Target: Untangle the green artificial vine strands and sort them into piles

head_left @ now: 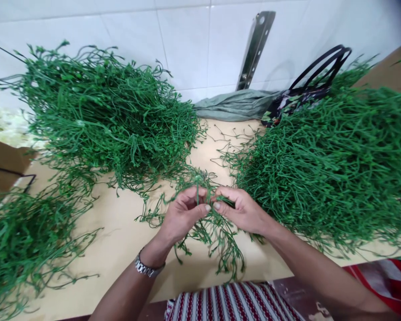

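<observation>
My left hand (185, 211), with a metal watch (147, 265) on its wrist, is closed in a pinch around a few thin green stems (198, 191). Opposite it, my right hand (239, 209) pinches the same stems between thumb and fingers, the fingertips of both hands almost meeting. The stems are wiry with small bud-like tips and look like artificial flower stems. Beneath the hands lies a loose cluster of green stems (229, 249) on the pale tabletop (113, 249). Exactly how the held stems join is hidden by the fingers.
Large heaps of green stems stand at the back left (110, 116), right (337, 169) and front left (23, 249). Against the tiled wall (187, 44) are a grey-green cloth (234, 106), a dark floral bag (297, 100) and a metal bracket (255, 49). Cardboard (6, 165) sits far left.
</observation>
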`<state>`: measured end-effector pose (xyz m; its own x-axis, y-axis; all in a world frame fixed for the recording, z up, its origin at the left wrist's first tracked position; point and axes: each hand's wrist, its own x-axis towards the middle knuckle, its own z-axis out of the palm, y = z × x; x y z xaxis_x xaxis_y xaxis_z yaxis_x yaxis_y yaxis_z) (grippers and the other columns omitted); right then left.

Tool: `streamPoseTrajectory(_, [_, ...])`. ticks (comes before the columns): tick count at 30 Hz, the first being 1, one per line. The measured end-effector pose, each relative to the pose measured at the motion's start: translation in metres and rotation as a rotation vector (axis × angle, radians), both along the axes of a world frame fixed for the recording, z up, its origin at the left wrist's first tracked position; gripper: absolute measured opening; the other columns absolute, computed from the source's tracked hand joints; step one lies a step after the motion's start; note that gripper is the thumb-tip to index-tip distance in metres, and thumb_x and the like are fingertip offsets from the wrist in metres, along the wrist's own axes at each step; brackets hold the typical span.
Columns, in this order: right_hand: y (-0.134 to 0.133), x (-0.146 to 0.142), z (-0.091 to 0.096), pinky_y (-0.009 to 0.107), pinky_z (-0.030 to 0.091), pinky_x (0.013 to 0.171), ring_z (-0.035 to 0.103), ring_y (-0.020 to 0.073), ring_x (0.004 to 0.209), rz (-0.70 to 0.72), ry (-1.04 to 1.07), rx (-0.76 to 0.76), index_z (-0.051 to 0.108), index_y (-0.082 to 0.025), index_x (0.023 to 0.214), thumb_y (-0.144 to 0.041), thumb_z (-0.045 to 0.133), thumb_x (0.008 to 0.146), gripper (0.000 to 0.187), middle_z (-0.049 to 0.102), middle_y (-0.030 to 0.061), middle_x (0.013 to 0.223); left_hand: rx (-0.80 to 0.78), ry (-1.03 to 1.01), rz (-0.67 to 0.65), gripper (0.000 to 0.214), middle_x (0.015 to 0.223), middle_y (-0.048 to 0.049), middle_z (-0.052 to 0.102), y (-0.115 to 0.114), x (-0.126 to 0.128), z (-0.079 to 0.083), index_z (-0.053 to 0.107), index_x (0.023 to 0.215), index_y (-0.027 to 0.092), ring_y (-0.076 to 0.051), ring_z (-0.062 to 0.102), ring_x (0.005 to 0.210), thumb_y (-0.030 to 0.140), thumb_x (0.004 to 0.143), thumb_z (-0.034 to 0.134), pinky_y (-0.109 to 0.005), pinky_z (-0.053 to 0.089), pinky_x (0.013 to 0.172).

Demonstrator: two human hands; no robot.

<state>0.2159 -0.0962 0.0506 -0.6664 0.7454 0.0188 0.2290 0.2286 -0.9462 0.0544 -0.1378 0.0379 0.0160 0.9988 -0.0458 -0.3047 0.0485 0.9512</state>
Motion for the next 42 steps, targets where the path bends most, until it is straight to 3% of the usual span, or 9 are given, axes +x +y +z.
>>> streamPoseTrajectory(4, [0.000,0.000,-0.003,0.020,0.027,0.049,0.033,0.0078,0.055,0.047,0.032,-0.107,0.049,-0.015,0.074,-0.039,0.051,0.080,0.025,0.037,-0.0040,0.061,0.121,0.270,-0.042,0.008,0.069,0.0010,0.052,-0.002,0.001,0.002,0.061,0.076,0.016,-0.010,0.048,0.063,0.016,0.069,0.063,-0.021,0.040,0.059])
streamPoseTrajectory(8, [0.001,0.000,-0.005,0.020,0.029,0.051,0.034,0.0079,0.059,0.065,0.007,-0.145,0.051,-0.014,0.077,-0.034,0.057,0.077,0.020,0.040,-0.0029,0.066,0.159,0.510,-0.052,0.005,0.064,0.0016,0.047,-0.004,0.003,0.013,0.053,0.069,0.015,-0.010,0.043,0.060,0.012,0.070,0.056,-0.021,0.035,0.055])
streamPoseTrajectory(11, [0.002,0.002,-0.004,0.019,0.028,0.050,0.034,0.0070,0.055,0.079,-0.030,-0.064,0.052,-0.014,0.080,-0.029,0.054,0.080,0.015,0.040,-0.0041,0.063,0.108,0.508,-0.065,0.010,0.058,0.0040,0.042,-0.003,0.003,0.017,0.048,0.066,0.016,-0.009,0.037,0.055,0.013,0.069,0.057,-0.021,0.031,0.052])
streamPoseTrajectory(14, [0.000,0.004,-0.001,0.019,0.030,0.052,0.037,0.0073,0.055,0.029,-0.064,0.140,0.054,-0.015,0.080,-0.023,0.052,0.081,0.009,0.045,-0.0036,0.062,0.043,0.453,-0.102,0.018,0.055,0.0052,0.038,-0.002,0.001,0.019,0.045,0.060,0.016,-0.008,0.033,0.052,0.019,0.070,0.059,-0.020,0.028,0.050])
streamPoseTrajectory(18, [-0.003,0.004,0.005,0.019,0.032,0.053,0.041,0.0079,0.057,-0.048,-0.041,0.330,0.054,-0.015,0.082,-0.020,0.050,0.081,0.006,0.048,-0.0030,0.063,0.006,0.354,-0.124,0.021,0.057,0.0029,0.043,-0.002,-0.001,0.017,0.049,0.057,0.014,-0.009,0.037,0.055,0.025,0.068,0.063,-0.022,0.031,0.051])
streamPoseTrajectory(22, [-0.006,0.003,0.006,0.020,0.029,0.050,0.036,0.0080,0.052,-0.018,-0.077,0.346,0.051,-0.016,0.086,-0.023,0.046,0.084,0.009,0.042,-0.0046,0.059,0.101,0.356,-0.026,0.015,0.059,0.0010,0.048,-0.002,0.000,0.012,0.055,0.058,0.014,-0.011,0.043,0.058,0.022,0.065,0.066,-0.023,0.036,0.054])
streamPoseTrajectory(29, [-0.009,0.000,0.002,0.020,0.033,0.055,0.042,0.0088,0.058,-0.031,-0.035,0.447,0.052,-0.015,0.085,-0.015,0.046,0.082,0.006,0.048,-0.0019,0.065,0.405,0.636,0.138,0.015,0.060,-0.0012,0.054,-0.003,0.001,0.002,0.055,0.056,0.016,-0.014,0.053,0.064,0.016,0.070,0.060,-0.025,0.042,0.059])
streamPoseTrajectory(33, [-0.008,0.000,0.003,0.021,0.036,0.058,0.046,0.0103,0.064,0.013,-0.051,0.488,0.052,-0.015,0.092,-0.019,0.050,0.082,0.011,0.054,0.0010,0.074,0.406,0.754,0.164,0.017,0.063,-0.0015,0.054,-0.007,0.002,0.008,0.054,0.055,0.016,-0.013,0.053,0.061,0.014,0.072,0.056,-0.023,0.042,0.054])
streamPoseTrajectory(42, [-0.005,-0.003,0.004,0.020,0.035,0.056,0.046,0.0097,0.060,-0.005,-0.060,0.418,0.052,-0.016,0.087,-0.021,0.048,0.084,0.007,0.053,-0.0007,0.067,0.395,0.872,0.168,0.016,0.067,-0.0012,0.052,-0.014,0.006,0.020,0.055,0.061,0.017,-0.011,0.048,0.056,0.009,0.074,0.053,-0.020,0.036,0.047])
